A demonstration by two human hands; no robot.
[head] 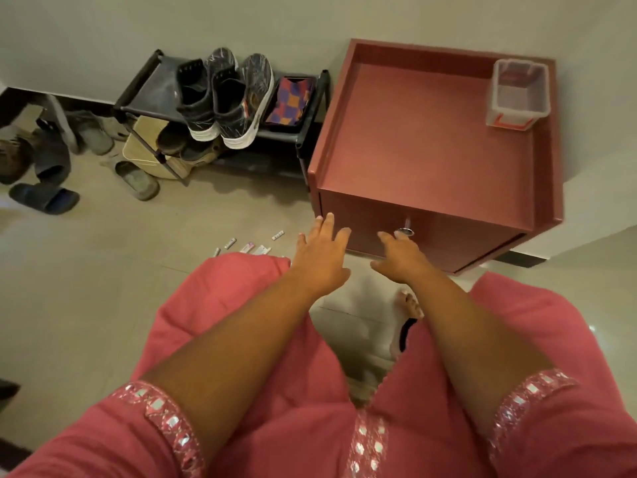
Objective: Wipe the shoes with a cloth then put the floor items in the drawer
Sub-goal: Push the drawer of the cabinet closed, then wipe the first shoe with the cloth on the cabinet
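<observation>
Hands reached toward a dark red cabinet [427,132] at the right of the frame. The left hand [322,257] hovered with its fingers spread and straight, holding nothing, its fingertips near the lower left corner of the drawer [431,236] front. The right hand [401,255] lay beside it, fingers loosely extended toward the small metal knob [406,229] at the drawer's middle; whether a fingertip touched the knob could not be told. The drawer looked closed.

On the tiled floor [103,270], left of the hands and just above a pink-clad knee, lay the floor items [248,244]: several small pale tubes and packets in a loose scatter.

At upper centre a black shoe rack [144,94] carried a pair of dark patterned shoes [220,98] with white soles, toes toward the wall, and a checked cloth [291,100] folded beside them on the same shelf. Slippers [44,198] lay about the floor at the left. A clear plastic box [518,93] stood on the cabinet's top, in its far right corner.
</observation>
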